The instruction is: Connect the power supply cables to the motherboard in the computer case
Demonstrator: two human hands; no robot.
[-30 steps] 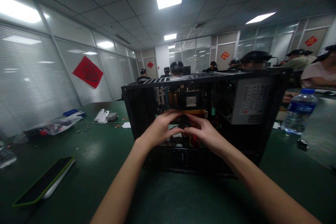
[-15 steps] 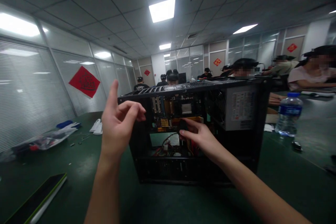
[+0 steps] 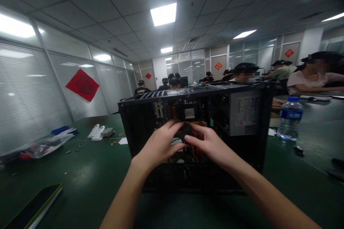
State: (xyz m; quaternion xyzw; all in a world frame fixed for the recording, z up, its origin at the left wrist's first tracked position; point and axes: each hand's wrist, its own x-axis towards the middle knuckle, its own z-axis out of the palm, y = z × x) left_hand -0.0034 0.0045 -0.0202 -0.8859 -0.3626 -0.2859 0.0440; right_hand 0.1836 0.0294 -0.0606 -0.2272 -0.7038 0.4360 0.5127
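Observation:
A black computer case [image 3: 228, 175] stands on the green table with its open side facing me. My right hand [image 3: 205, 139] pinches a small black part [image 3: 186, 128] between thumb and fingers, in front of the case's open side. My left hand [image 3: 163, 141] meets it from the left, its thumb and fingers closed about the same part. The hands cover much of this part, so its exact kind is unclear. Behind it are the motherboard with a silver square chip [image 3: 189, 113], and thin coloured wires [image 3: 197, 155]. The power supply [image 3: 243, 114] fills the upper right.
A water bottle [image 3: 290, 118] stands right of the case. On the left lie a plastic bag of parts [image 3: 51, 145], white objects [image 3: 96, 132] and a grey block [image 3: 108, 132]. A green-edged dark box [image 3: 40, 205] is at the near left. Several people sit beyond the case.
My left hand, raised with its index finger up before, has come down and right to the black part. My right hand keeps its pinch. The view has shifted slightly.

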